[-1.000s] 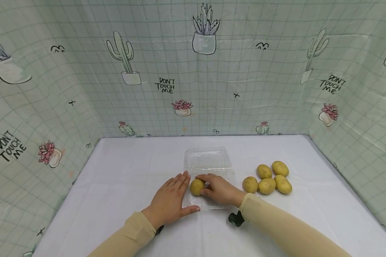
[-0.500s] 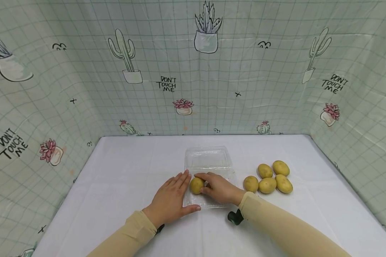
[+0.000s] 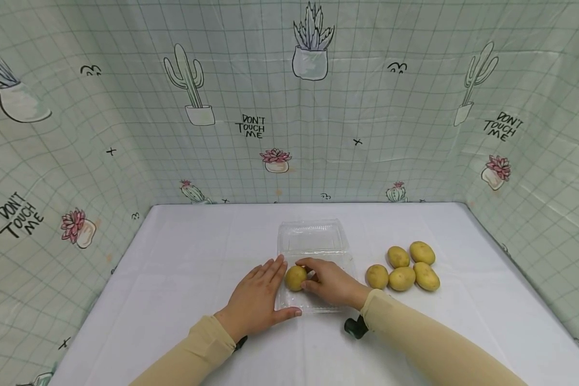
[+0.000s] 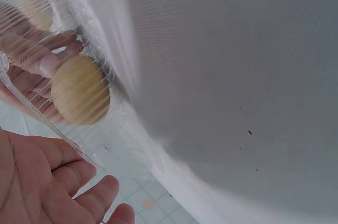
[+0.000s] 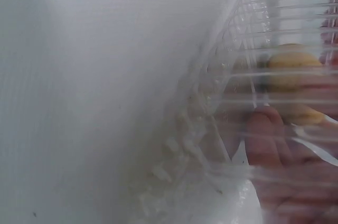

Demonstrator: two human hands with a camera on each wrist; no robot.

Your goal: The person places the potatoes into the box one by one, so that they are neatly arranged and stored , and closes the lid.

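Note:
A clear plastic clamshell container (image 3: 311, 305) lies in the middle of the table with its lid (image 3: 313, 236) folded back. One yellow potato (image 3: 295, 279) sits in the base near the left side. Thumb and fingertips of my right hand (image 3: 333, 281) curl about that potato from the right. The flat left hand (image 3: 258, 300) lies along the container's left edge, fingers straight, thumb spread toward the front edge. Through the ridged wall in the left wrist view, the potato (image 4: 82, 92) shows with right-hand fingers against it. Blurred plastic partly veils the potato (image 5: 290, 71) in the right wrist view.
Several potatoes (image 3: 402, 279) lie in a cluster to the right of the container, beyond the right wrist. A white cloth (image 3: 188, 252) covers the table. Patterned curtain walls (image 3: 313, 118) rise at the back and both sides.
The right hand has shifted very slightly right with its fingers still at the potato. The left hand stays put against the container. The head view has tilted a little.

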